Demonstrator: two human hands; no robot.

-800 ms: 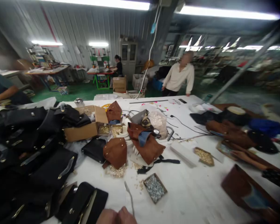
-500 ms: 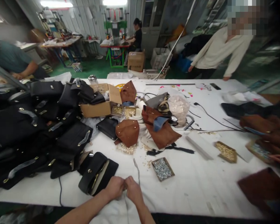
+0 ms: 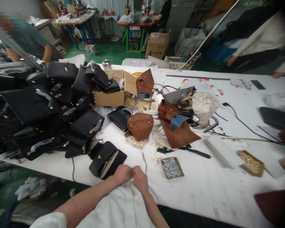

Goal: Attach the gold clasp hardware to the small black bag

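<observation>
My left hand [image 3: 123, 174] and my right hand [image 3: 140, 179] meet at the table's front edge, close before my body. Both have their fingers closed around something tiny at their meeting point, too small and hidden to name. Just left of them a black handbag [image 3: 106, 161] lies with its flap up, showing a pale lining and a gold-coloured zip. To the right sits a shallow box of silvery metal studs [image 3: 172, 167]. A thin grey strip [image 3: 144, 163] lies on the white table beyond my fingers.
Many black handbags [image 3: 33, 107] are heaped on the left. Brown suede pieces [image 3: 141, 125], loose gold studs [image 3: 139, 142] and a cardboard box [image 3: 109, 98] fill the middle. A tray of gold pieces [image 3: 250, 163] lies right. Co-workers stand beyond the table.
The whole view has turned left and down, so the table's contents sit further right and higher. My hands stay pressed together in much the same pose beside the black handbag.
</observation>
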